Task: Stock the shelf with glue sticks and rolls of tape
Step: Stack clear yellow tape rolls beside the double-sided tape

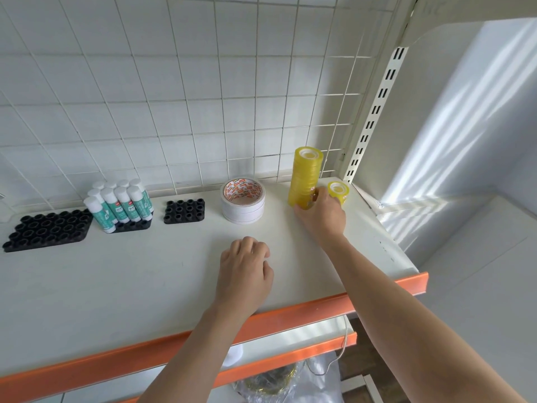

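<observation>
A white shelf (145, 280) with an orange front lip runs below a white wire grid (174, 97) fixed over pale tile, with a slotted upright (374, 112) at the right corner.

The right hand (321, 212) is at the far right of the shelf. Its fingers (318, 196) are curled against the foot of the tall stack of yellow tape rolls (306, 175), which stands upright with its long axis vertical. Whether they grip the stack or only steady it I cannot tell. Just right of those fingers, touching or nearly touching the hand, sits a short yellow tape stack (339, 191), also upright. The right hand is plainly the nearer one to both. Any coming move turns on the tall stack standing directly ahead of the fingertips, thin and easy to tip.

The left hand (245, 271) rests knuckles-up on the bare shelf, fingers loosely curled and holding nothing. Ahead of it and a little left of the right hand's fingers lie the white tape rolls (243, 202), stacked flat, their core printed with a red pattern too small to read.

Well to the left of both hands stand the glue sticks (119, 203), white caps up, with teal labels whose writing is not legible, in a black holder (132, 225). Two more black holders (48, 231) (184, 210) sit beside them with open sockets.
</observation>
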`<state>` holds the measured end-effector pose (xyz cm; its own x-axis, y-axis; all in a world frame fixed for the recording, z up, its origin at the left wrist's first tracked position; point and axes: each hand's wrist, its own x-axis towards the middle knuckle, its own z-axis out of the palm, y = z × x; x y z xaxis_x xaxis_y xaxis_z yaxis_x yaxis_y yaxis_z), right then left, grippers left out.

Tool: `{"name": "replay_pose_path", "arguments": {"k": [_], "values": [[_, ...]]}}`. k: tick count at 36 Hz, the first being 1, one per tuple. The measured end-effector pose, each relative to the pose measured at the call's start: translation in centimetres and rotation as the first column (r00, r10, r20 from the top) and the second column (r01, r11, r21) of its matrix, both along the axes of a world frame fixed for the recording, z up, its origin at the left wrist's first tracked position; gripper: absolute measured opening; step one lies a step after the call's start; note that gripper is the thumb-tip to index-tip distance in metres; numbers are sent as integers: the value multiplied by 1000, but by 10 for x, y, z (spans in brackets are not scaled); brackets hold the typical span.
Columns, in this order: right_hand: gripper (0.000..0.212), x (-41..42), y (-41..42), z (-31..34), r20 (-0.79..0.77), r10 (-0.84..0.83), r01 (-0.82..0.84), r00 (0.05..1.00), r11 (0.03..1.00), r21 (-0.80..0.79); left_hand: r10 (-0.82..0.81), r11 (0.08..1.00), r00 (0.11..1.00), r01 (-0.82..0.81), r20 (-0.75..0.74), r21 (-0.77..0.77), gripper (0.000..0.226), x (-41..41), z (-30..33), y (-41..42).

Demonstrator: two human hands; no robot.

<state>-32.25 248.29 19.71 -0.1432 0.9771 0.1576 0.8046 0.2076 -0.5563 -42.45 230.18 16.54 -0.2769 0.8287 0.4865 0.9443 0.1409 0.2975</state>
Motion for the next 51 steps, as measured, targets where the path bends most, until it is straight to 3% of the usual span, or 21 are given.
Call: {"name": "replay_pose_path", "arguments": {"k": [16, 21, 25, 29, 37, 47, 51], "values": [[42, 9, -20, -7, -12, -62, 62, 998, 997, 47, -26, 999, 995, 31, 101, -42, 13, -1, 3, -2], [33, -2, -41, -10, -42, 223, -220, 974, 974, 57, -43, 992, 970, 70, 238, -109, 12, -4, 9, -5], [59, -25, -52, -4, -101, 430, -428, 897, 903, 34, -63, 994, 956, 87, 287, -72, 11, -6, 16, -10], [84, -53, -59, 2, -164, 445, -446, 880, 894, 35, -65, 995, 960, 82, 272, -52, 12, -12, 18, -19], [61, -72, -59, -1, -52, 408, -407, 911, 913, 34, -48, 996, 969, 64, 243, -59, 9, -22, 17, -38], [72, -61, -65, 8, -119, 452, -457, 884, 889, -17, -62, 990, 970, 89, 233, -105, 10, -21, 21, -43], [71, -34, -67, 8, -43, 464, -465, 885, 886, 9, -47, 982, 973, 86, 226, -166, 14, -18, 27, -42]]}}
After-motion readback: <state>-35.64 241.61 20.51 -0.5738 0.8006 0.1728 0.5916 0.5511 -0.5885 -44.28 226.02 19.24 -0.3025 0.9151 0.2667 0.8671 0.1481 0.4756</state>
